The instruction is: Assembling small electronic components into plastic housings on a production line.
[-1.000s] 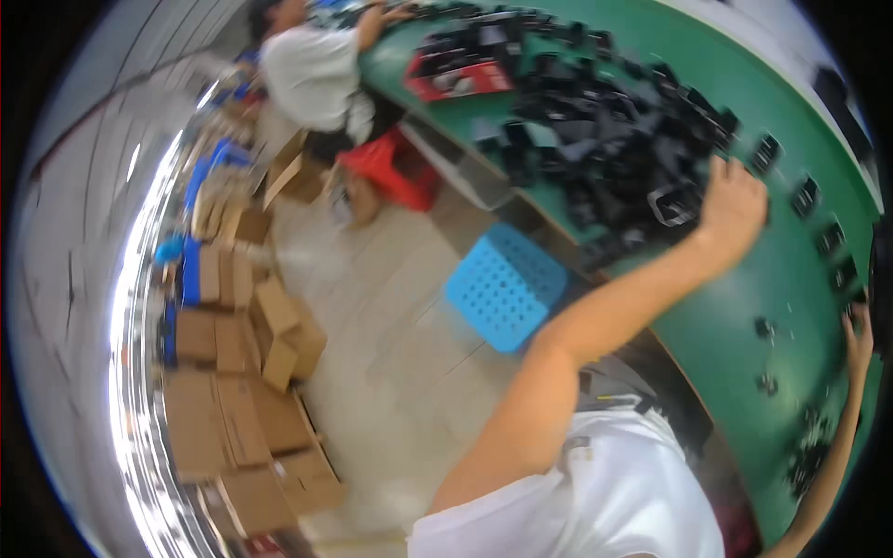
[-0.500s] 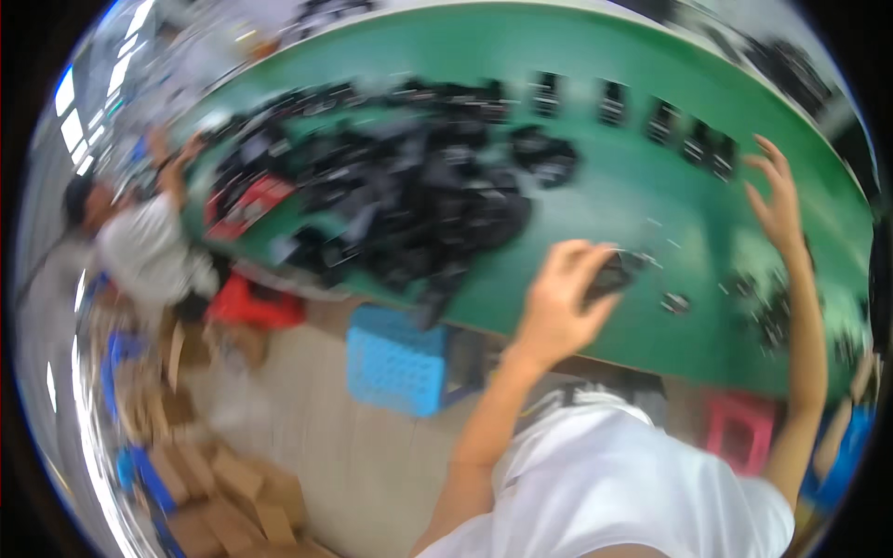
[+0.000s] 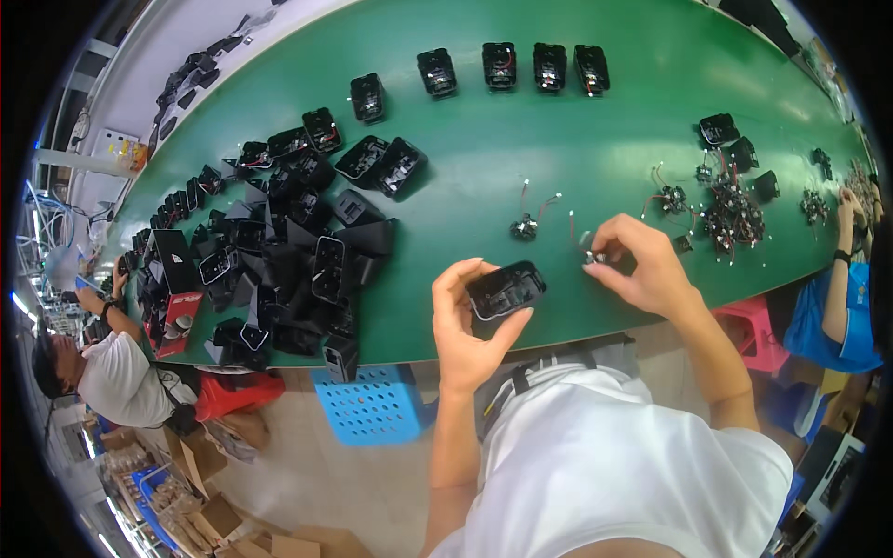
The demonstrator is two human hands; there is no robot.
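Note:
My left hand (image 3: 470,325) grips a black plastic housing (image 3: 507,290) by its sides, its hollow inner face turned up. To the right of it, my right hand (image 3: 642,265) pinches a small wired component (image 3: 593,258) between thumb and fingertips; a thin wire rises from it. The two hands are a short way apart, above the near edge of the green table (image 3: 484,200). Just beyond them lies another small wired component (image 3: 524,226), with red and white leads ending in white plugs.
A heap of black housings (image 3: 298,260) covers the table's left side, with a red box (image 3: 177,316). Several housings (image 3: 499,67) stand in a row at the far side. Wired components (image 3: 730,214) pile up on the right. Co-workers sit at both ends; a blue stool (image 3: 367,405) stands below.
My right hand has come down from the far right of the table and now pinches a wired component. My left hand still holds the housing. The view has swung right-to-left and sharpened.

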